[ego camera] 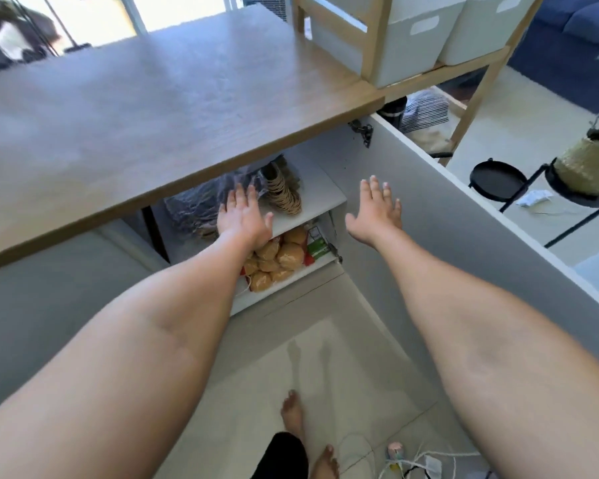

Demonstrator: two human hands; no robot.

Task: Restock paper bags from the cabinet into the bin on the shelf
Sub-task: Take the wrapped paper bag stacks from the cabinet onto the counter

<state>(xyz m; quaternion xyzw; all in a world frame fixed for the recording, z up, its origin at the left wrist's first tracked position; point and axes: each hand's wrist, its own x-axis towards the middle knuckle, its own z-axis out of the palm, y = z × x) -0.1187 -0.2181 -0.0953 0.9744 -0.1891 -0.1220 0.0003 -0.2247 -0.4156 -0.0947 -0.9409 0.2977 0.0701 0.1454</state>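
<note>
While both arms reach into the open cabinet (325,188), the left hand (244,216) and right hand (377,212) spread flat, holding nothing. Just below the left wrist sits a bag of rolls (277,261). No writing is legible.

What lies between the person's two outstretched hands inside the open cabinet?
In the head view, between left hand and right hand: bare white shelf with its front edge.

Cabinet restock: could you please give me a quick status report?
Left hand and right hand open, empty, reaching into open cabinet. Paper bags not clearly identifiable. White bins wait on shelf. Nothing blocking.
</note>
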